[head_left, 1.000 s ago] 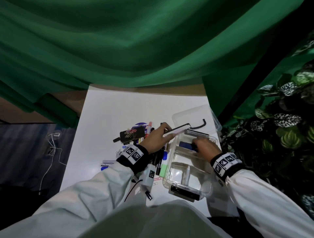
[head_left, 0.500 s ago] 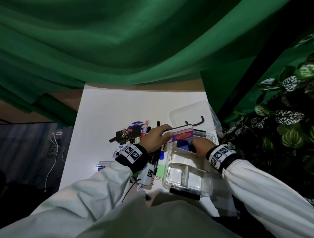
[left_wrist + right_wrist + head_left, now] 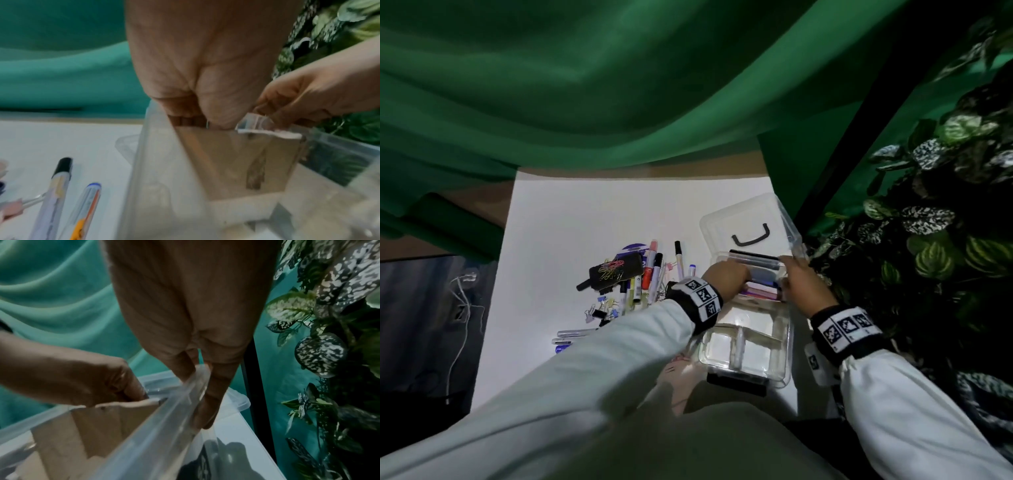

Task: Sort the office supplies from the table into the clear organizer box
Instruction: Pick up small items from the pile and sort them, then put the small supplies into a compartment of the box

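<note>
Left of centre in the head view, pens and clips (image 3: 640,284) unsorted on the table (image 3: 571,219). Centre-right, clear organizer box (image 3: 748,356), near compartments bare, far one filling. Left hand (image 3: 726,277) pinching a flat packet (image 3: 232,165) into it; right hand (image 3: 799,282) gripping the box wall. Early going. Only the wrist views show the packet's brown face and finger grips.

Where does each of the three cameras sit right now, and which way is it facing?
Head: high above, facing down at the white table and clear organizer box; both sleeves, both hands.
Left wrist: along the left hand into the box; right hand opposite.
Right wrist: along the right hand gripping the box wall; left hand opposite.
Shared: both hands and the flat packet in the box.
</note>
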### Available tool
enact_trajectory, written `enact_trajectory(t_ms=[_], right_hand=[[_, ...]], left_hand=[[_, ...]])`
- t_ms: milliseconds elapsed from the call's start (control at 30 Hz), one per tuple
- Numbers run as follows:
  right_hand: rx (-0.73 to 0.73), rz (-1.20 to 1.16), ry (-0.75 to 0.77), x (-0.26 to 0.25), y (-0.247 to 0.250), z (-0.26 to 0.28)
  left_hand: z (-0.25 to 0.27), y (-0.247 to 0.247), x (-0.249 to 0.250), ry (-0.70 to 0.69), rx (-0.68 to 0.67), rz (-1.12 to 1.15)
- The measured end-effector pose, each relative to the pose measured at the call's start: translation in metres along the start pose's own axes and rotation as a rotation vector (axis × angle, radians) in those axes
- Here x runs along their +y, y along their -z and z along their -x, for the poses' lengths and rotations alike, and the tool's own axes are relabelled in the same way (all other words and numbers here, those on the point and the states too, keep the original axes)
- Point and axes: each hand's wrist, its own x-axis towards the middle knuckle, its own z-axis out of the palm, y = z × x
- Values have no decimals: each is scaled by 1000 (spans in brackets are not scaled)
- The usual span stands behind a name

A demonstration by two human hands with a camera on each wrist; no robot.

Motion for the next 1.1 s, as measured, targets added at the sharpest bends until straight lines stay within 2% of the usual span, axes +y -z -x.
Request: enact_trajectory(t_ms=[100,233,300,400,433,633,700,733,800,867,933,967,1033,1100], right_hand=[[52,-1,-26,-3,-6,-1],[53,13,-33,-4,-7,-6],[53,15,-27,-6,-8,-8],[22,35,-52,-13,-8,-9],[19,36,-56,-14,-8,-10],[7,56,-61,-17,-5,-9],[7,64,-67,-21,-1,-6],[37,84,-49,-25,1,-5],[156,134,29,-45,5,0],[277,135,122,-78,4,5],[312,73,227,-118,-7,11],[281,36,278,-139,-16,12],[126,-34,329,-176,-41,11],[-59,-51,327,-206,-71,4]], left_hand=[[-7,-4,0,34,-30,-112],[-1,-7,2,-42,97,-201],[3,-9,3,-23,49,-210],[-4,-7,-1,111,-132,-125],[-8,-6,-2,120,-156,-106],[-10,12,-5,56,-224,-36],[2,20,-11,11,-158,112],[11,25,-17,16,-88,275],[32,36,-36,65,89,623],[52,39,-73,156,298,729],[71,33,-123,287,419,632],[81,27,-150,372,425,502],[101,10,-203,563,314,170],[118,-7,-241,671,182,17]])
